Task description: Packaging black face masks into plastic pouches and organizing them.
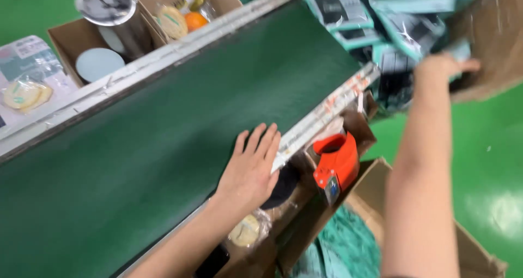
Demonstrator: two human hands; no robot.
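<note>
My left hand [251,166] lies flat with fingers spread on the near edge of a dark green conveyor belt [163,131], holding nothing. My right hand [444,66] reaches far forward to the upper right, into a heap of teal and black flat packets [381,16] beside a brown cardboard box wall [490,43]. The hand is blurred and I cannot tell whether it grips a packet. An orange tape dispenser [336,166] stands just right of my left hand, below the belt's edge.
Across the belt sit open cardboard boxes [71,43] with a metal can [111,13], a round pale lid [98,64], wrapped snacks and an orange. Near me are a wrapped biscuit [245,231], a cardboard box [474,256] with teal fabric [343,251], and green floor [490,163].
</note>
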